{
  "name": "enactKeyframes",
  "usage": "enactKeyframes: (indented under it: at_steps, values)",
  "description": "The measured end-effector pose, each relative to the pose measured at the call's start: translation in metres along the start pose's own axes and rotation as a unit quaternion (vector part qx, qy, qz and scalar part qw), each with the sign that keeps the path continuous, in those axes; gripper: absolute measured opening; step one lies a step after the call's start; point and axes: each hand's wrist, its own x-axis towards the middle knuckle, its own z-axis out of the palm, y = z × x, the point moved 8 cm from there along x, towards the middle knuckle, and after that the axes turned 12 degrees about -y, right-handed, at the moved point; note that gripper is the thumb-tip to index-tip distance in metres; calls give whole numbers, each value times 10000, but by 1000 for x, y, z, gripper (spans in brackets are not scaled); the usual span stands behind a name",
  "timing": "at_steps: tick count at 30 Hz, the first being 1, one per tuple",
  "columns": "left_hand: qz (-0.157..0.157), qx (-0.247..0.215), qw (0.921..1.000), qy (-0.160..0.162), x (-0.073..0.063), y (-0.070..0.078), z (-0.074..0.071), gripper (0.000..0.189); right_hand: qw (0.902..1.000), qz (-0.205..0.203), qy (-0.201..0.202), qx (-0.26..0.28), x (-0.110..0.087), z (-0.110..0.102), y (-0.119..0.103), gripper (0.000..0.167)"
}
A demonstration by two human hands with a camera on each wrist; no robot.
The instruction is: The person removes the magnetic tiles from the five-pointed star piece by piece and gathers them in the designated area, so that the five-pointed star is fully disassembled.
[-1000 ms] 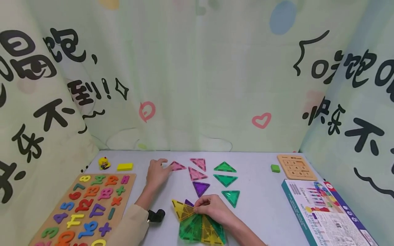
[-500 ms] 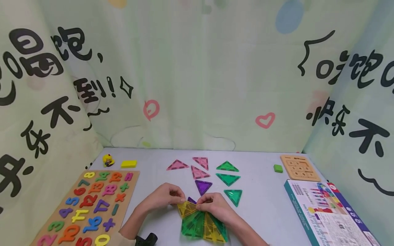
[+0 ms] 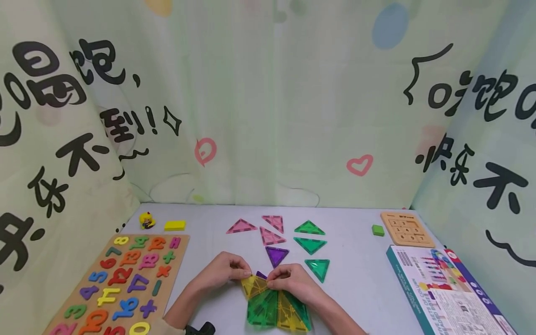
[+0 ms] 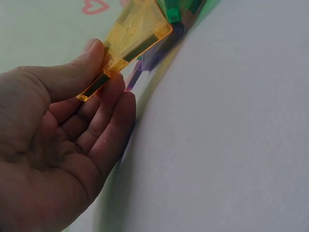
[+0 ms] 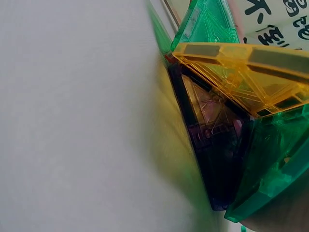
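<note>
1. Yellow and green tiles (image 3: 262, 308) make up a structure on the tabletop (image 3: 351, 279) in front of the person. A second ago the left hand (image 3: 221, 270) was up beside a pink triangle (image 3: 241, 226); now its thumb and forefinger pinch a yellow tile (image 3: 253, 287) at the structure's corner. The right hand (image 3: 295, 282) has stayed at the top edge, thumb and forefinger nipped together there; which tile they hold is unclear.
2. Left wrist view: the thumb presses that corner against the fingers (image 4: 126, 104), the others loosely curled.
3. Right wrist view: a purple tile (image 5: 217, 159) adjoins yellow and green ones; the grip cannot be seen.
</note>
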Motion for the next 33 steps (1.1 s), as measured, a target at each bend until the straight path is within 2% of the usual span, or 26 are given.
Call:
enactKeyframes:
  at_steps: [14, 19, 21, 23, 26, 30, 33]
  values:
    - [-126, -472, 9988, 14, 5, -5, -1, 20, 9998, -21, -54, 212, 1, -4, 2, 25]
    - [-124, -549, 9984, 4, 6, -6, -6, 24, 9997, 7, -10, 224, 1, -5, 1, 26]
    - [-147, -718, 9972, 110, 6, -8, -11, 26, 9997, 15, -12, 234, 1, -5, 1, 26]
    - [-170, -904, 9948, 427, 6, -12, -20, 27, 9997, 15, -44, 241, 1, -5, 2, 25]
    - [-281, -982, 9861, 1313, 4, -18, -37, 23, 9995, 26, -126, 294, 1, -3, 3, 24]
    - [-564, -465, 9662, 2472, 5, -23, -57, 18, 9992, 6, -194, 362, 0, 0, 3, 24]
    - [-670, 10, 9549, 2892, 10, -21, -64, 19, 9989, -43, -222, 399, 0, 1, 2, 24]
